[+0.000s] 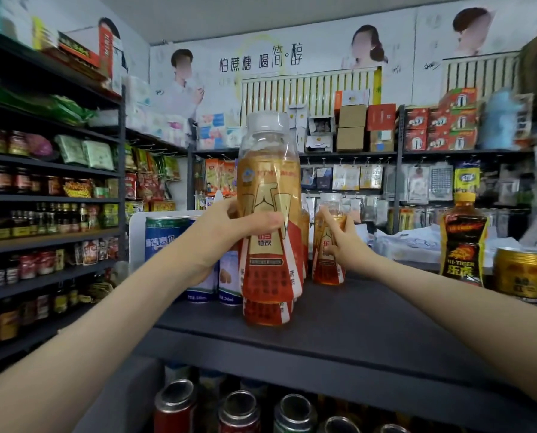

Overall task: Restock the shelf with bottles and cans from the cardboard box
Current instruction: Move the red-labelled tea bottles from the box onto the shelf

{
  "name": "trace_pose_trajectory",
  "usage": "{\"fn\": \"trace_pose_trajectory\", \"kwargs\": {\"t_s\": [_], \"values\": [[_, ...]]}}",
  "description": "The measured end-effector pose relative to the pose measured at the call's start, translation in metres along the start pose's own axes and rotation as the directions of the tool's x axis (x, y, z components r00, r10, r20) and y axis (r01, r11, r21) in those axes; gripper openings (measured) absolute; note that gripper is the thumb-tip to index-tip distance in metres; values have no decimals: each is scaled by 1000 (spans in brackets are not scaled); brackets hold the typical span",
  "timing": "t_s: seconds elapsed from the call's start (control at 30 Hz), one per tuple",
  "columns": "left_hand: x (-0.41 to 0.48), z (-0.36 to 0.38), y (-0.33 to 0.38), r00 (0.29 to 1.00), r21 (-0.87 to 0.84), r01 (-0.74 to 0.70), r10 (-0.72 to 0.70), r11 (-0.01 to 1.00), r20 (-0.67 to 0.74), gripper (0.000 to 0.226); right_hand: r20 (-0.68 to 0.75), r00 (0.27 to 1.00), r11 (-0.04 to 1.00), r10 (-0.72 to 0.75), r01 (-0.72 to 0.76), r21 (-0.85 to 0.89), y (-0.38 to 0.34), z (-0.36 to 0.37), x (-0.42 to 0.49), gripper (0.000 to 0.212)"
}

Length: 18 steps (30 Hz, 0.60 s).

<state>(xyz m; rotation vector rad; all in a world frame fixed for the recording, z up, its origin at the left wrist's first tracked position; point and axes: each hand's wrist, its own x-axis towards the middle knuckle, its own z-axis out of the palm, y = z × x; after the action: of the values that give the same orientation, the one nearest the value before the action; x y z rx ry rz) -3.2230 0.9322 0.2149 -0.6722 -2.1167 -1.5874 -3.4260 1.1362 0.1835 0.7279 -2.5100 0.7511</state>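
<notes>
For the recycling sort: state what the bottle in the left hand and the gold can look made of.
Bottle: apparently clear glossy plastic; amber drink shows through above a printed label. Gold can: likely metal, with a shiny printed finish and a bright rolled rim.

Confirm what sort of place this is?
Most likely a small grocery or convenience shop: wall racks of jars, hanging snack packets, and the left hand gripping a drink bottle on a shelf beside cans.

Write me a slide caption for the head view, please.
Left hand grips an orange bottle at the dark shelf; right hand touches a second bottle behind it.
</notes>
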Motion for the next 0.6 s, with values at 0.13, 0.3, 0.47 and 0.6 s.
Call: {"fn": "trace_pose_trajectory", "kwargs": {"t_s": [0.13,0.3,0.47,0.6], "values": [[-2,1,-2,1000,-19,1,-1,1000,-21,52,-44,999,996,19,-23,-91,-9,-10,-8,92],[-7,21,2,999,-14,-20,19,1000,-28,32,-306,920,852,-244,354,386,-85,-57,-92,52],[-6,52,1,999,9,-42,42,999,19,33,-140,878,852,-458,479,213,-110,-65,-167,88],[1,66,3,989,56,-45,36,997,145,29,-194,907,896,-374,407,177,-101,-53,-171,111]]}}
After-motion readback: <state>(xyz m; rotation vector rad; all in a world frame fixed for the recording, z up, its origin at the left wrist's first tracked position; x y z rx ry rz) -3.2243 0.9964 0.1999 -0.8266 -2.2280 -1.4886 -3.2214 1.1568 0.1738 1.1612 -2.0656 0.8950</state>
